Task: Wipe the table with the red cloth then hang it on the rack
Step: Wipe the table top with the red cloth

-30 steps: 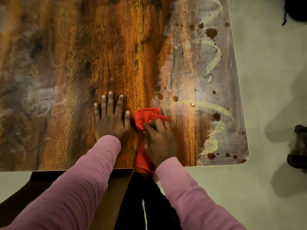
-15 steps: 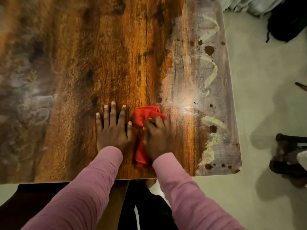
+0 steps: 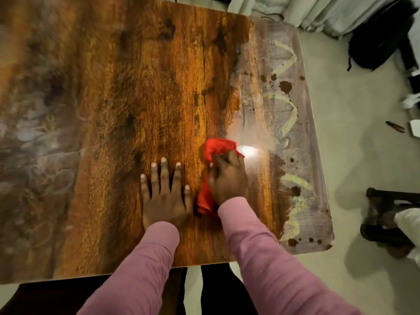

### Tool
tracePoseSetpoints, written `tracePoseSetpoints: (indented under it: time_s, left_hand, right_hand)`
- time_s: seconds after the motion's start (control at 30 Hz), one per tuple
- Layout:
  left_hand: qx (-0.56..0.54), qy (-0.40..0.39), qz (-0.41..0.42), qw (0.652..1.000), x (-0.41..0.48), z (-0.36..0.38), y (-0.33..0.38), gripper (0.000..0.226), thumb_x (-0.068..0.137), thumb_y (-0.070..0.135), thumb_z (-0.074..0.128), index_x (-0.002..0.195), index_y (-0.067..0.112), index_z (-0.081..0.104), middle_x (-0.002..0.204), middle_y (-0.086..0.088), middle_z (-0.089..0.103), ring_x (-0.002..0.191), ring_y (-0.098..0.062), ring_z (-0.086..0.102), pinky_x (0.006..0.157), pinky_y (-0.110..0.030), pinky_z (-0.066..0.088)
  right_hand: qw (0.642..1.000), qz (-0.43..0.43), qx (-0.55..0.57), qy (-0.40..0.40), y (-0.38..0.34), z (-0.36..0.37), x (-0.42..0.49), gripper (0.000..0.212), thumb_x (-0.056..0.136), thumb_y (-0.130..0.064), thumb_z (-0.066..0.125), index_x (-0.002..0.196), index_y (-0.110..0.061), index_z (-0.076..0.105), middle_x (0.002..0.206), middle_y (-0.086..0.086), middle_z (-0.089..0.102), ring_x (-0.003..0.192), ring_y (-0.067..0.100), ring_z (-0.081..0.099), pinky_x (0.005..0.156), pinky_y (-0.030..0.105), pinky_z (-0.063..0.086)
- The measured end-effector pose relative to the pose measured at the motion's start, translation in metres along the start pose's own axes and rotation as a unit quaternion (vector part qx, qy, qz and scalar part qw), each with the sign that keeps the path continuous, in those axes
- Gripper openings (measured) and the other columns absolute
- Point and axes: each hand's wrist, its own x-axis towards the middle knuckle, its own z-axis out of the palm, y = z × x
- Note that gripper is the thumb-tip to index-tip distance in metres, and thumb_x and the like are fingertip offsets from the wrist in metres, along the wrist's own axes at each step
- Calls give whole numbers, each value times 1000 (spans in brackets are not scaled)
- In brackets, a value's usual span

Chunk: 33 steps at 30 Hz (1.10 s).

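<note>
A bunched red cloth (image 3: 217, 147) lies on the wooden table (image 3: 141, 92), pressed down under my right hand (image 3: 228, 180), whose fingers grip it. Part of the cloth sticks out ahead of the fingers and part trails back toward my wrist. My left hand (image 3: 164, 192) rests flat on the tabletop just left of the cloth, fingers spread, holding nothing. The table's right strip carries pale yellowish smears (image 3: 287, 110) and dark brown spots (image 3: 285, 86). A cloudy grey film covers the left side. No rack can be made out.
The table's right edge (image 3: 318, 142) borders a pale floor. A black bag (image 3: 377, 39) and light curtains (image 3: 318, 12) are at the top right. A dark wooden piece of furniture (image 3: 386, 221) stands on the floor at the right. My dark-clothed legs show below the near edge.
My right hand has pushed the red cloth forward and slightly right across the table. The view has pulled back, showing the far edge. My left hand stays flat in place.
</note>
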Motion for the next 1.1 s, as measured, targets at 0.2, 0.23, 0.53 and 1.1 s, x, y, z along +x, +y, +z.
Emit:
tracePoseSetpoints:
  time_s: [0.2,0.23,0.53,1.1]
  left_hand:
    - [-13,-18,-1,1000,-2,-9,0,61,93,46,22,149,22,28,159,-11,18,147,-32,7,118,-51,-1]
    - [-23,-17,-5,1000,0,-14,1,59,91,43,28,144,19,38,155,-14,27,145,-34,15,117,-52,2]
    - [-20,50,11,999,147,-36,44,50,95,31,35,144,17,34,159,-12,15,147,-32,6,118,-49,-2]
    - [1,21,-45,999,166,-17,53,58,97,45,16,152,30,8,162,-4,-2,147,-25,-8,118,-50,-5]
  right_hand:
    - [977,202,-48,39,78,-27,49,20,83,-18,58,99,-18,70,121,10,54,111,35,49,88,45,47]
    - [969,235,-51,50,78,-28,56,20,82,-18,58,98,-17,70,122,11,54,112,36,49,87,45,47]
    - [998,-58,3,-15,21,-3,43,25,77,-14,61,99,-14,71,105,11,61,95,36,54,72,40,50]
    - [999,-49,-14,-7,71,-18,127,20,79,-15,64,98,-12,71,102,14,60,96,36,55,66,38,49]
